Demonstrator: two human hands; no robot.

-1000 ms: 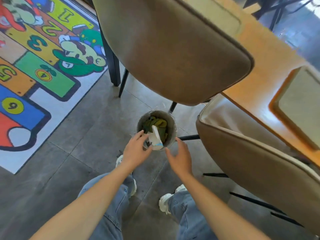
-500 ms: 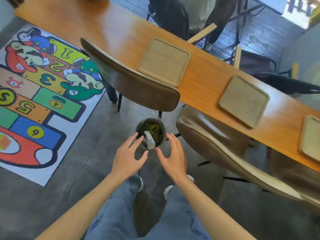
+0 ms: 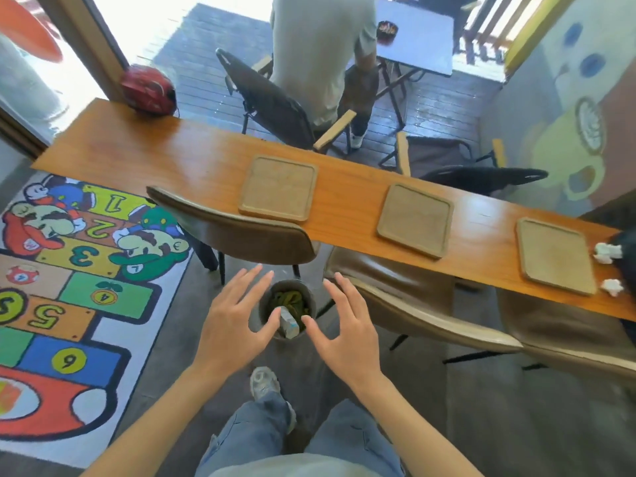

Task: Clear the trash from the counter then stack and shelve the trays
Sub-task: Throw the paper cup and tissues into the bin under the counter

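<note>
A small round bin (image 3: 306, 293) stands on the floor between two chairs, holding green waste and a white-and-blue wrapper (image 3: 288, 324). My left hand (image 3: 237, 321) and my right hand (image 3: 347, 328) hover above it on either side, fingers spread, holding nothing. On the long wooden counter (image 3: 172, 160) lie three square tan trays: a left tray (image 3: 278, 187), a middle tray (image 3: 414, 224) and a right tray (image 3: 554, 254). Two crumpled white tissues (image 3: 607, 253) (image 3: 612, 287) lie by the right tray.
Brown padded chairs (image 3: 241, 232) (image 3: 406, 297) stand tucked at the counter's near side. A red helmet (image 3: 148, 89) sits at the counter's far left end. A colourful hopscotch rug (image 3: 69, 270) covers the floor on the left. A person (image 3: 320, 56) stands beyond the counter by dark folding chairs.
The view has risen and pulled back from the bin, bringing the counter and its trays into sight. Both hands have lifted off the bin and spread open.
</note>
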